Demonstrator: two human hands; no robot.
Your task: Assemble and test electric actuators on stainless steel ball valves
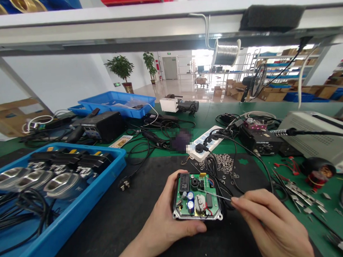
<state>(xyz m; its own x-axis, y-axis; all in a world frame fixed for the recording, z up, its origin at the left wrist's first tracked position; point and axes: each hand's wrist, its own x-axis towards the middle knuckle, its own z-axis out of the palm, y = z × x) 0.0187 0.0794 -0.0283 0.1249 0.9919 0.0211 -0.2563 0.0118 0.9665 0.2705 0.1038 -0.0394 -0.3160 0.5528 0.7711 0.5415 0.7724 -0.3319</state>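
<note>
The left hand (167, 221) grips the open housing (196, 218); from its right, the right hand (273, 218) pinches a thin rod (221, 196) slanting far-left over the circuit board (195, 197).

The green bench (207, 114) bears a black mat (101, 222) and power strip (207, 140).

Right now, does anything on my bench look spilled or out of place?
Yes, possibly: small metal rings lie scattered loose on the black mat, beside the white power strip and black cables. They look spilled because they are strewn rather than contained.
</note>
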